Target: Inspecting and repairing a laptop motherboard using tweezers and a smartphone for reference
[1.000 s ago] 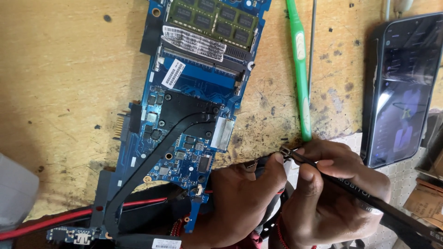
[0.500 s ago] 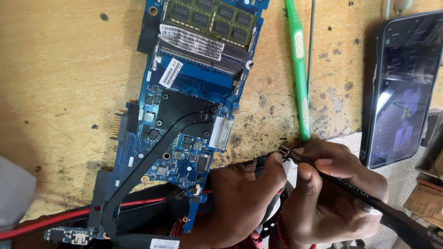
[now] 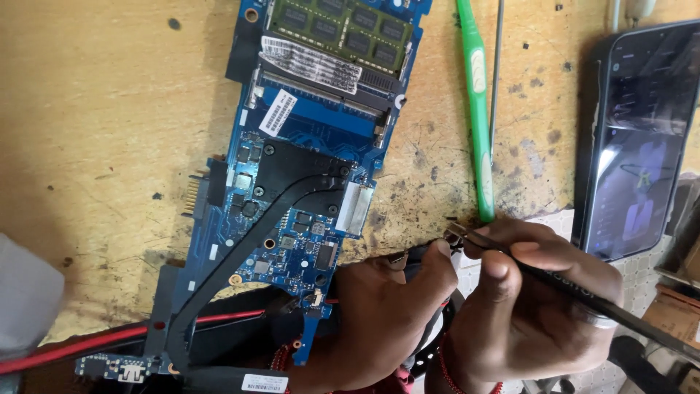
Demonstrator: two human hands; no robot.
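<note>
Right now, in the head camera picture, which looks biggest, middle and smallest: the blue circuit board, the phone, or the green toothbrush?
1. Blue circuit board, biggest by far.
2. Phone, partly cut off by the picture's edge.
3. Green toothbrush, long but very thin, so smallest.

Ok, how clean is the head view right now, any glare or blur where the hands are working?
Head view: even daylight and soft shadows; the blue circuit board and both hands are sharp. The right hand pinches black tweezers beside the left hand. The phone screen shows reflections, and a grey shape at the left edge is out of focus.
</note>
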